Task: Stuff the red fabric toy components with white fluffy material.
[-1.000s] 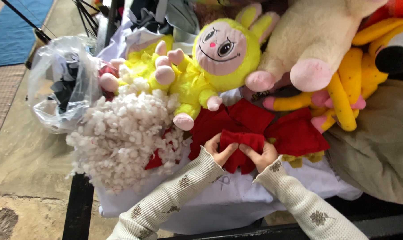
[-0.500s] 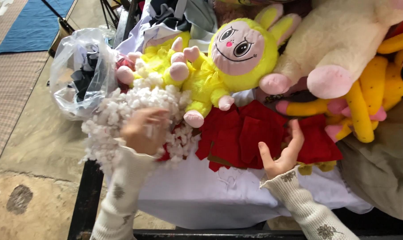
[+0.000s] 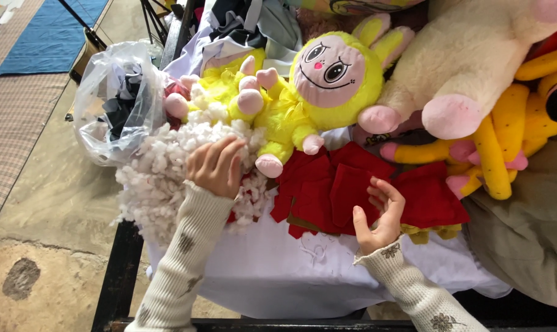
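Observation:
My left hand (image 3: 216, 166) presses down into a heap of white stuffing (image 3: 161, 178) at the table's left end, fingers curled into the fluff. My right hand (image 3: 380, 212) rests on a pile of red fabric pieces (image 3: 352, 190) in the middle, fingers loosely bent and apart, pinching nothing that I can see. A yellow plush doll with a pink face (image 3: 318, 80) lies just behind both, its pink foot next to the stuffing. Both arms wear cream knitted sleeves.
A white cloth (image 3: 291, 264) covers the black-framed table. A clear plastic bag of dark scraps (image 3: 115, 104) hangs at the left. A large cream plush with pink feet (image 3: 469, 67) and a yellow-orange plush (image 3: 506, 141) crowd the right. Bare ground lies left.
My left hand left the red fabric and moved left into the white stuffing, where it now digs in. My right hand opened and stayed on the red pieces.

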